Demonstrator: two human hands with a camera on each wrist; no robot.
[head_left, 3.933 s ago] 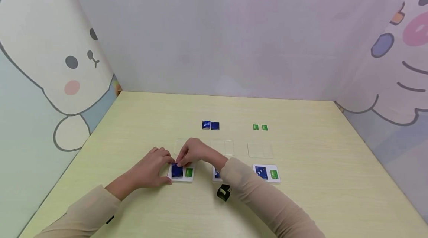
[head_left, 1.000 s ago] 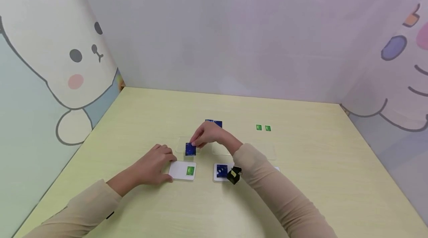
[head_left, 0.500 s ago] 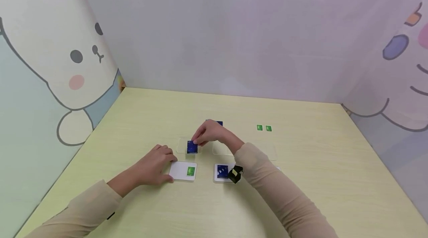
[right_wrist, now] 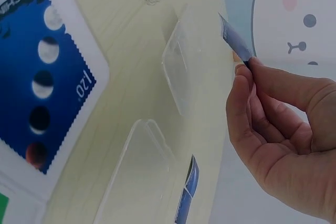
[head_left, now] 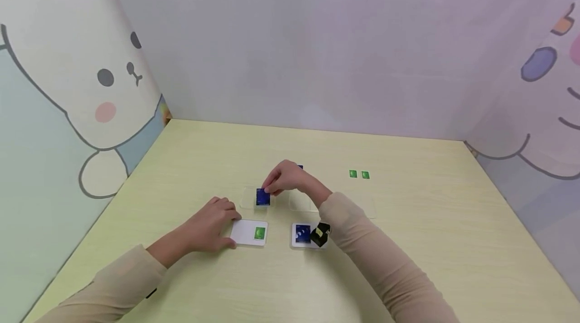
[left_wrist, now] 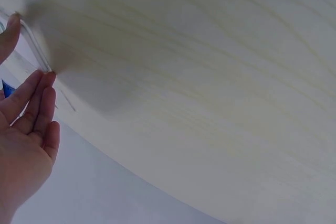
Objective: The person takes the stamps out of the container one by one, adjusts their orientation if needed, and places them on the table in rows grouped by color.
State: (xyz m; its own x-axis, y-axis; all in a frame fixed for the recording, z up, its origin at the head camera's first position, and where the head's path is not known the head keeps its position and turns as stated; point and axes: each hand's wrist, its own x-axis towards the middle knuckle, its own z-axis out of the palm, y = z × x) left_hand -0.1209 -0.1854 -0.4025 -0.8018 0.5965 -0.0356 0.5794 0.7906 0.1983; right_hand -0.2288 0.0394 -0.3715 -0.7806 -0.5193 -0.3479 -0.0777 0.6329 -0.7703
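Observation:
My right hand (head_left: 286,178) pinches a small dark-blue postage stamp (head_left: 263,197) by its top right corner, above a clear lid (head_left: 248,196) on the table. In the right wrist view that stamp (right_wrist: 239,44) is seen nearly edge-on between thumb and fingertips. The left hand (head_left: 209,224) holds the left end of a white flat case (head_left: 243,231), thumb at the near corner and fingers at the far one. A green stamp (head_left: 259,233) lies on the right side of this case. In the left wrist view, only the edge of the case (left_wrist: 35,48) shows.
A second white case (head_left: 293,235) bears a blue moon-phase stamp (head_left: 303,234); my right wrist camera (head_left: 320,234) partly covers it. Behind are more clear lids (head_left: 299,205). Two green stamps (head_left: 353,174) lie farther back. Blue stamps (right_wrist: 185,195) there are mostly hidden by my right hand.
The right hand has lifted the blue stamp off the left case and carried it away from me over the clear lid, drifting slightly farther in the last second. My left hand stays on the case.

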